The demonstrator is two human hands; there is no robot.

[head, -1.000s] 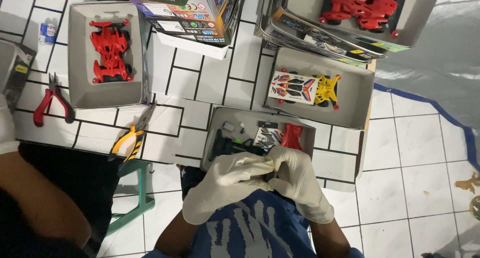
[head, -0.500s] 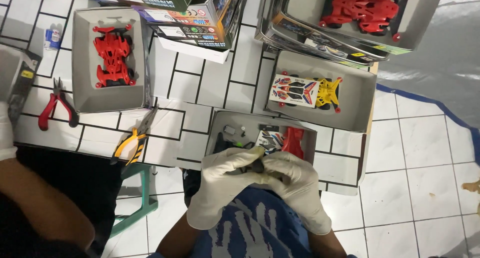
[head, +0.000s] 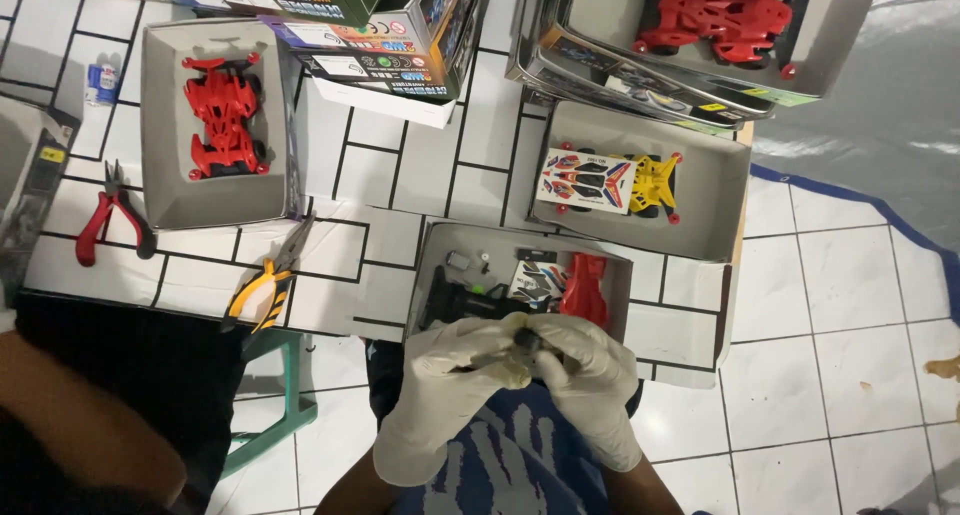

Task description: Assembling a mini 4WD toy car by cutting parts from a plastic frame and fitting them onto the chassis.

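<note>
Both hands wear white gloves and meet just below the nearest box. The left hand (head: pixel 455 370) and the right hand (head: pixel 585 370) are closed together around a small dark part (head: pixel 527 342), pinching it between the fingertips. It is too small to tell what the part is. Right above the hands sits an open grey box (head: pixel 430 265) on the white tiled tabletop (head: pixel 380 175). Inside it lie a red car shell (head: pixel 585 290), a sticker sheet (head: pixel 535 280) and a black car frame (head: pixel 455 303). To the left lie yellow pliers (head: pixel 262 285) and red pliers (head: pixel 110 220). Another grey box (head: pixel 160 125) holds a red toy car (head: pixel 220 115).
</note>
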